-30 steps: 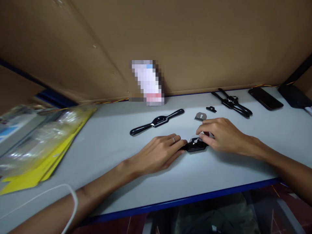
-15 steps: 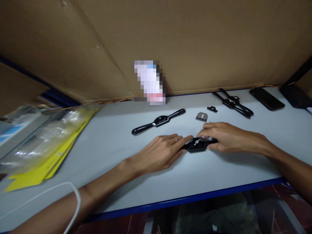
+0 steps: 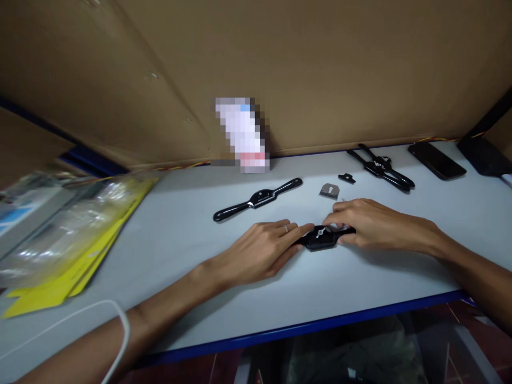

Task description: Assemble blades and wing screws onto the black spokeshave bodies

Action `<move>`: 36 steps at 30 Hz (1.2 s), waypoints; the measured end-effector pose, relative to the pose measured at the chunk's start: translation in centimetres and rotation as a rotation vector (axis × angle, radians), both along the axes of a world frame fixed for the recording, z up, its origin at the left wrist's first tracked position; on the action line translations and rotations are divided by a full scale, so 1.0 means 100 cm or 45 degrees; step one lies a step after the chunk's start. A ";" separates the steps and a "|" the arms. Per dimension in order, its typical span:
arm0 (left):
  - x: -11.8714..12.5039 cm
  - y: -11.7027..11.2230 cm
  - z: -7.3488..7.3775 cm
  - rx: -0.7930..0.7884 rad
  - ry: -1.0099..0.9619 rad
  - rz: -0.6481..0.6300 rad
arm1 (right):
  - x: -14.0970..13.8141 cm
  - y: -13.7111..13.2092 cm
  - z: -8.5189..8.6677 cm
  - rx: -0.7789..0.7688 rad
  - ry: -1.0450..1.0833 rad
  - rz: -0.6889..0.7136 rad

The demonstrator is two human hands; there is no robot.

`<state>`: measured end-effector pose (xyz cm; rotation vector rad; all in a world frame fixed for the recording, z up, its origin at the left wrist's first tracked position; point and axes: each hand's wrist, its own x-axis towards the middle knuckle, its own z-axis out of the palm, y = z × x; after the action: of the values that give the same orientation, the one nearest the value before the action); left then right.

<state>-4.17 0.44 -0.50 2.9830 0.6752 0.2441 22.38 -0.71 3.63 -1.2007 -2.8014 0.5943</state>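
Observation:
A black spokeshave [image 3: 321,240] rests on the grey tabletop between my hands, a silver piece on its middle. My left hand [image 3: 266,248], with a ring on one finger, holds the left handle and largely covers it. Gripping the right handle, my right hand [image 3: 366,223] has its fingertips beside the silver piece. Just beyond lies a loose steel blade [image 3: 329,191] with a keyhole slot, and past it a small black cap [image 3: 346,178]. Another spokeshave body [image 3: 262,199] sits to the left, apart from both hands.
Two more spokeshaves [image 3: 380,166] lie crossed at the back right, near a black phone [image 3: 437,160] and a dark object [image 3: 486,156]. Plastic bags [image 3: 76,229] and yellow sheets [image 3: 52,298] cover the left side. A white cable [image 3: 126,325] crosses my left forearm. A blurred-out item [image 3: 244,133] leans on the back wall.
The silver piece on the spokeshave looks turned slightly. Both hands keep their hold, and the whole view has shifted a little.

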 end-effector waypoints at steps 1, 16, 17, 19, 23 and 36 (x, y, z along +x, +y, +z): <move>0.000 0.000 0.000 0.022 0.009 0.009 | -0.001 -0.001 0.001 0.002 -0.015 -0.016; 0.001 -0.003 0.002 0.278 0.064 -0.092 | -0.006 -0.016 0.017 0.075 -0.095 -0.006; 0.001 -0.003 0.001 0.283 0.068 -0.095 | -0.006 -0.016 0.016 0.082 -0.091 0.015; 0.001 -0.003 0.001 0.290 0.079 -0.098 | -0.006 -0.016 0.014 0.092 -0.072 0.057; 0.000 -0.002 0.001 0.304 0.092 -0.096 | -0.006 -0.017 0.009 0.112 -0.041 0.107; 0.002 -0.003 -0.001 0.326 0.096 -0.080 | -0.011 -0.020 0.013 0.125 -0.078 0.064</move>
<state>-4.01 0.14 -0.58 3.2665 0.5969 0.2307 21.28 -2.68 4.90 -1.1525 -2.8813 0.4242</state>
